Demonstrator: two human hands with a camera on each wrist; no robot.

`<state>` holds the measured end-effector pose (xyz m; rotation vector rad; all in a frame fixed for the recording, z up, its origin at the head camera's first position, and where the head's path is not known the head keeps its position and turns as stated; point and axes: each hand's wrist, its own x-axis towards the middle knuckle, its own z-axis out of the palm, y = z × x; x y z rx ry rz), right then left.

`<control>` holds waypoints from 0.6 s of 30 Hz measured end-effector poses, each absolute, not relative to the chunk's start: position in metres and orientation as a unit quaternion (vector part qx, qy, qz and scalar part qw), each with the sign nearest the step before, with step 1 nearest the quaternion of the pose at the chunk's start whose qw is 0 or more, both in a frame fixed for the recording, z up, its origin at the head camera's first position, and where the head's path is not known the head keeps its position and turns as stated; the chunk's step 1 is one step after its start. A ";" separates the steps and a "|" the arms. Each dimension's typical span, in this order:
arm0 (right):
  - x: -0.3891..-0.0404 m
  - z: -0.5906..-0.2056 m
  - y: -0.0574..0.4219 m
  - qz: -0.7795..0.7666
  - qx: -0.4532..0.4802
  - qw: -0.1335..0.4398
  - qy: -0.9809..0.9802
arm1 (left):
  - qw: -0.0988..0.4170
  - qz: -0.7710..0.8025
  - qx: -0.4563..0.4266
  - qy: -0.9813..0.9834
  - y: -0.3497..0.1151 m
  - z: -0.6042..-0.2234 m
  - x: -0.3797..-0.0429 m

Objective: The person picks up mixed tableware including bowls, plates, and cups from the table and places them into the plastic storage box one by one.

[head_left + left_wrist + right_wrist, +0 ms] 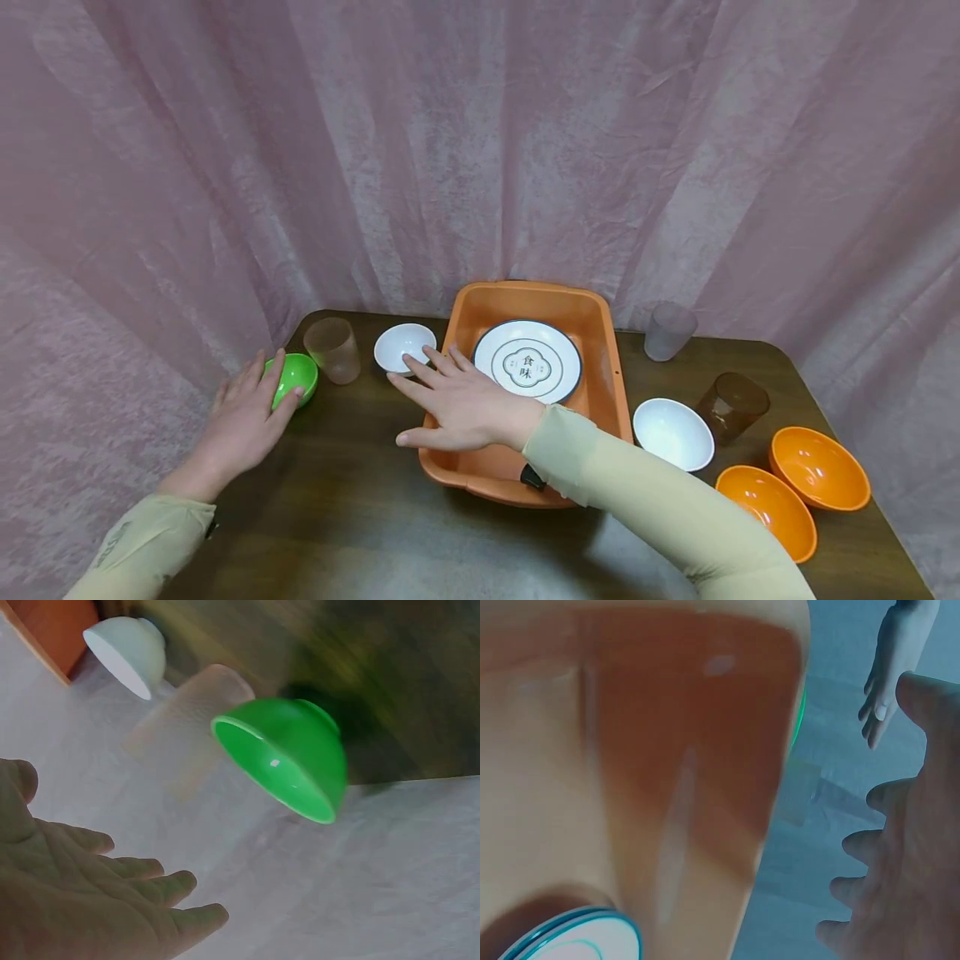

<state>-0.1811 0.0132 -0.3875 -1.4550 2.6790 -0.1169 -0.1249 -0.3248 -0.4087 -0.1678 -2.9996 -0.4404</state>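
Observation:
My left hand [243, 417] hovers near the green bowl [289, 754] at the table's left end, fingers spread and holding nothing. In the left wrist view a gap shows between its fingertips and the bowl. Over the left side of the orange basin [617, 383] reaches my right hand [468, 404], fingers spread, nothing in its grasp. Its fingertips point toward a small white bowl [393, 346] at the back edge. Inside the basin lie white plates with a blue rim [487, 346]; the right wrist view shows two stacked rims.
A clear brownish cup [333, 350] stands between the green and white bowls. Right of the basin are a clear cup [670, 332], another white bowl [673, 433], a dark brown cup [733, 407] and two orange bowls [819, 468]. A pink curtain [480, 150] hangs behind the table.

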 end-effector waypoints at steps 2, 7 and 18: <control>-0.181 -0.388 0.006 -0.038 -0.477 0.050 0.876 | 0.054 -0.149 -0.050 -0.986 -0.329 -0.411 -0.124; -0.182 -0.390 -0.009 -0.031 -0.479 0.047 0.876 | 0.051 -0.170 -0.035 -0.983 -0.338 -0.418 -0.123; -0.181 -0.393 -0.039 -0.004 -0.480 0.042 0.876 | -0.030 -0.375 0.045 -0.925 -0.362 -0.426 -0.129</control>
